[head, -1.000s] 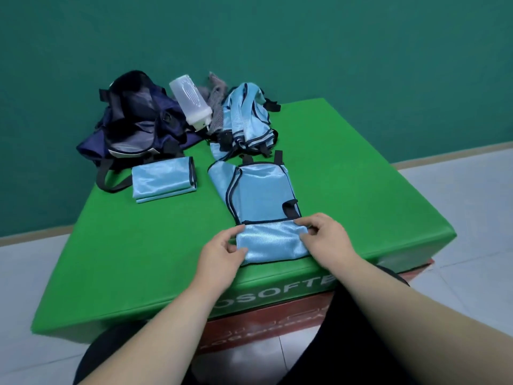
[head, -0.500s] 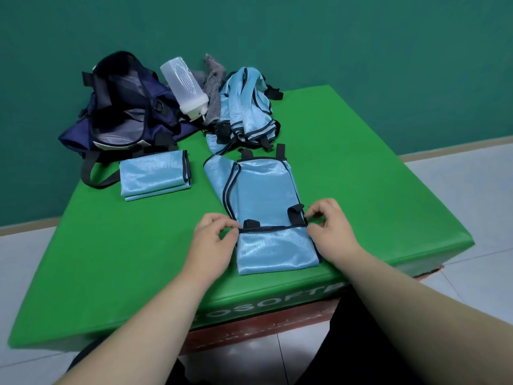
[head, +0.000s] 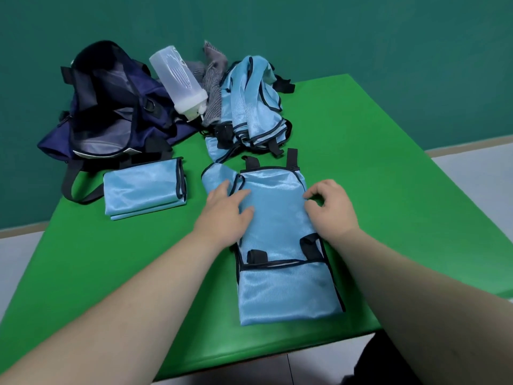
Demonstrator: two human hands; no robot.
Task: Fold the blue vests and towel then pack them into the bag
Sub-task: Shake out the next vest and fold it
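A light blue vest with dark trim lies lengthwise on the green mat, its near end folded over. My left hand presses flat on the vest's upper left part, fingers straight. My right hand has its fingers curled at the vest's right edge and seems to pinch it. A folded blue vest lies to the left. More blue vests sit in a crumpled heap at the back. A grey towel is bunched behind them. The navy bag stands open at the back left.
A translucent plastic bottle leans between the bag and the towel. The bag's dark strap loops onto the mat beside the folded vest. A green wall rises behind the mat, and tiled floor lies to the right.
Both hands left the folded near end of the vest and moved up to its middle. The left hand opened flat on the fabric. The view shifted closer.
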